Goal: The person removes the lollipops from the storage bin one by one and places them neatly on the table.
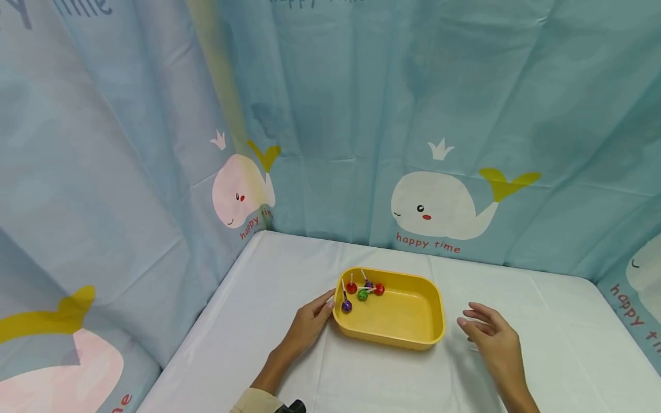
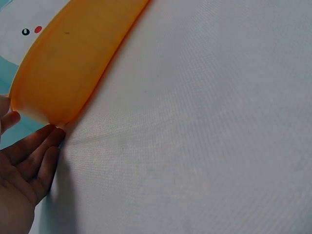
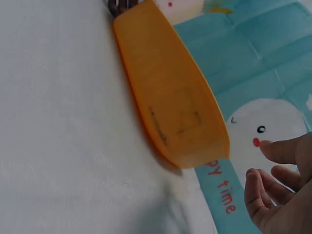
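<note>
A yellow tray (image 1: pixel 397 312) stands on the white table and holds several lollipops at its left end: purple (image 1: pixel 346 306), red (image 1: pixel 379 289) and green (image 1: pixel 363 295). The left hand (image 1: pixel 307 327) touches the tray's left end, its fingers nearly straight against the wall; in the left wrist view the fingertips of that hand (image 2: pixel 29 165) meet the tray's lower corner (image 2: pixel 58 73). To the right of the tray, apart from it, the right hand (image 1: pixel 493 341) is raised with loosely bent fingers and nothing in them. The right wrist view shows this hand (image 3: pixel 282 185) beside the tray's end (image 3: pixel 170 92).
The white table (image 1: pixel 248 304) extends around the tray. Behind it and along the left side hangs a blue curtain (image 1: pixel 330 189) with whale prints. A small black object (image 1: pixel 294 406) shows at the bottom edge by the left sleeve (image 1: pixel 257 401).
</note>
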A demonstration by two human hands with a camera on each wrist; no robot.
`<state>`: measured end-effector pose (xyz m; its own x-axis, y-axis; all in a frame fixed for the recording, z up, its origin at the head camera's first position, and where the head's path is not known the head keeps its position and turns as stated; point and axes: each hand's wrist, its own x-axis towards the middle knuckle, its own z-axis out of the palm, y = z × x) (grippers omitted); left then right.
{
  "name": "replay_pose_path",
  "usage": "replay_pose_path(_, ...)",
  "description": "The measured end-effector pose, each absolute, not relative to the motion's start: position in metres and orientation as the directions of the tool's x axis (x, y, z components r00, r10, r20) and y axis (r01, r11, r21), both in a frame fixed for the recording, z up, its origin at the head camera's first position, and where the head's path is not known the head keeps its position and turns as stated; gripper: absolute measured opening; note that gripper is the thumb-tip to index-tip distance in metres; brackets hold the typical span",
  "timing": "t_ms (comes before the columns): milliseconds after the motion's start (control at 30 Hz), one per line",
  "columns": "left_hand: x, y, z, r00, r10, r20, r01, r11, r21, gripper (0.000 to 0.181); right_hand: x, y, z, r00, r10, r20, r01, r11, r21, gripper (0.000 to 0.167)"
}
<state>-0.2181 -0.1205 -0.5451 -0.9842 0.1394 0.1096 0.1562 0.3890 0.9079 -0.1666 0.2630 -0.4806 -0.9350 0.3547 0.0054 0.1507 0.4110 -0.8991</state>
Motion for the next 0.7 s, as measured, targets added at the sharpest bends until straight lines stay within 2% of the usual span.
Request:
replay_pose_path(367, -0.218, -0.120, -0.544, -0.985, 0.140, 0.105, 0.152, 0.393, 0.907, 0.049, -0.177, 0.237, -0.478, -0.960, 0.280, 0.012, 0.085, 0.330, -0.940, 0.049)
replay_pose_path(700, -0.218, -0.120, -0.544, -0.985, 0.137, 0.102, 0.149, 0.399, 0.905, 0.049, -0.181, 0.220, -0.476, -0.973, 0.230, -0.017, 0.093, 0.322, -0.942, 0.051)
